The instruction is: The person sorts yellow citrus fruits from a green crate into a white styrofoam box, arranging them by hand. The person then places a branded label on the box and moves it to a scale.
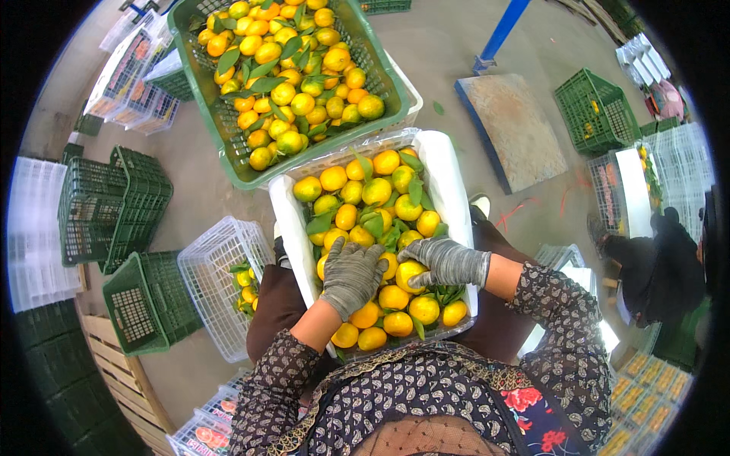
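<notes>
Between my knees stands a plastic crate [465, 214] with white lining, filled with yellow-orange mandarins [376, 192] and green leaves. Both my hands wear grey knitted gloves. My left hand [353, 275] lies palm down on the fruit near the crate's middle, fingers spread; its underside is hidden. At the right side of the crate, my right hand [447, 262] has its thumb and fingers around a large mandarin [409, 276], which still sits among the others. Just beyond, a green plastic basket [219, 145] holds many smaller leafy mandarins [285, 94], its near edge close to the crate.
At left are a clear crate [214, 285] with a few fruits and green crates [151, 302]. A metal platform [510, 131] with a blue post [505, 28] stands ahead right. Another person in dark clothing [664, 268] is at far right, near packed crates [650, 393].
</notes>
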The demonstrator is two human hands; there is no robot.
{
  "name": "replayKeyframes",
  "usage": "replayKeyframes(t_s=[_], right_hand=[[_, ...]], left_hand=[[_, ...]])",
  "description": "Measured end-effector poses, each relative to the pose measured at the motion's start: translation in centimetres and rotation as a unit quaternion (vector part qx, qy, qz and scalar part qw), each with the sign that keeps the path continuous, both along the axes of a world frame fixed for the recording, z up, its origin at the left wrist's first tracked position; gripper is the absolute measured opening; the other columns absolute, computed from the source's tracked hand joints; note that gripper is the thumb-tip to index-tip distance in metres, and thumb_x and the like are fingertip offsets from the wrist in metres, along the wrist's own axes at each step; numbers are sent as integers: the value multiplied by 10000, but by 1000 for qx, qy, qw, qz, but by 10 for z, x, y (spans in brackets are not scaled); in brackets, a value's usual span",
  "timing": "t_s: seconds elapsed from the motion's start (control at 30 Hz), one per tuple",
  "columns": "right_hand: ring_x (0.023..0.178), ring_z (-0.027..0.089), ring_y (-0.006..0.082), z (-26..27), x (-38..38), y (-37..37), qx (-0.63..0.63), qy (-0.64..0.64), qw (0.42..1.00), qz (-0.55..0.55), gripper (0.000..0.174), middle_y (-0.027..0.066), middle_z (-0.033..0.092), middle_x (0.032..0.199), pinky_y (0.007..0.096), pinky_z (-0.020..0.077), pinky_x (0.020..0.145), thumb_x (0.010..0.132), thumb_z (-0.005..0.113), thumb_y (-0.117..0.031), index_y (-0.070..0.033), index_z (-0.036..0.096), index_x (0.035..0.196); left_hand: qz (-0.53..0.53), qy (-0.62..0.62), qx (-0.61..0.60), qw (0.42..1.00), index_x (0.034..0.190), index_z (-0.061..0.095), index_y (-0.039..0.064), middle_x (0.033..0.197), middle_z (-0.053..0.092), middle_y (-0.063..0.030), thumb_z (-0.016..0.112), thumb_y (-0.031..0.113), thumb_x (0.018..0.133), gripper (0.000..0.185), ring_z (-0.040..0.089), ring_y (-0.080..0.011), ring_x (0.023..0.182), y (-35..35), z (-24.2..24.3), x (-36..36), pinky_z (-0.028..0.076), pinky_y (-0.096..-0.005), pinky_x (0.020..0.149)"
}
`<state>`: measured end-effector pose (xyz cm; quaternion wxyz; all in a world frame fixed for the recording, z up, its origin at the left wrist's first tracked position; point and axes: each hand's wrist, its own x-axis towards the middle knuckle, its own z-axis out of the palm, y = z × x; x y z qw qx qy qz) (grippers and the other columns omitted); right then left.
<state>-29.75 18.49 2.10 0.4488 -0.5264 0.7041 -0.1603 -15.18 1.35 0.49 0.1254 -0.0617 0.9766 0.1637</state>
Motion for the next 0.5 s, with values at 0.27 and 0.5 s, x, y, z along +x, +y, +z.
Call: replayKeyframes(t_s=[0.27,0.5], right_hand=[[1067,562,322,-5,-2,4,-9,-16,1000,-8,573,168,588,1103,395,434,932,791,704,-393,-68,521,1227],[977,598,348,3,0,5,-11,-5,1000,-27,502,186,622,1018,409,461,862,801,696,-358,-62,532,1171]], left_hand=[[14,-89,50,995,1301,504,114,1174,606,-121,536,497,858,587,488,-271,1205,1,14,-9,192,-470,1112],[-41,-138,99,985,1325,476,158,1230,571,-154,479,455,895,523,472,-272,1221,-5,16,-13,182,-449,1118]])
